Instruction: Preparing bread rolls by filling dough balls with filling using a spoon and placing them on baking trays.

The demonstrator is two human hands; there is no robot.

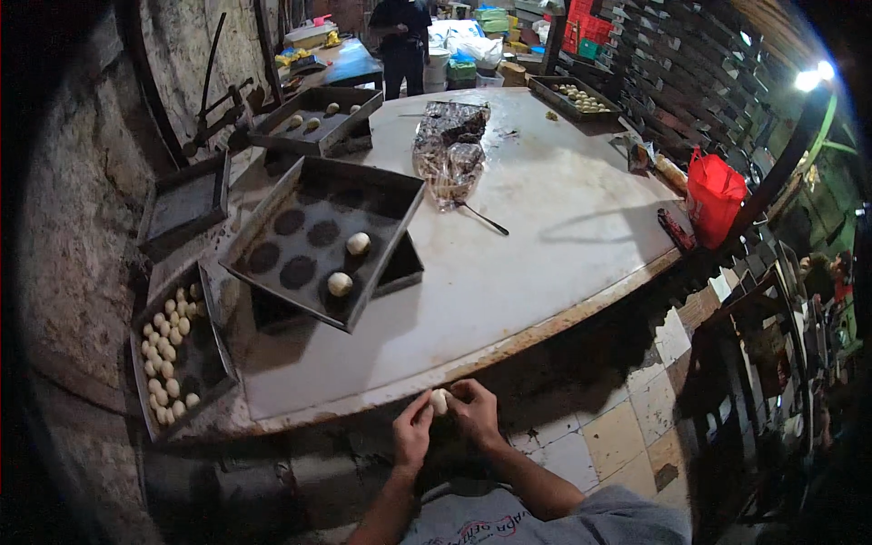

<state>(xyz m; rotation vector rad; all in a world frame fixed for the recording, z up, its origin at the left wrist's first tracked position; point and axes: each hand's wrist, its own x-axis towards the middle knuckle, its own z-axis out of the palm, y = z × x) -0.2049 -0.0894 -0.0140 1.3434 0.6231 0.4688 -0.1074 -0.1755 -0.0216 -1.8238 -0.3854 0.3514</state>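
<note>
Head view: at the lower centre of the frame, a pale dough ball (440, 402) shows just below the desk (563, 186) edge, between the left hand (413, 432) and the right hand (475, 418). Each hand's grip is closed on it, fingertips pinching from either side. Left of centre, a dark baking tray (306, 234) carrying two larger dough balls (340, 284) rests askew on another tray (400, 269). At lower left, many small balls (168, 352) fill part of a deep tray (202, 363). A red bag (715, 195) stands at right.
</note>
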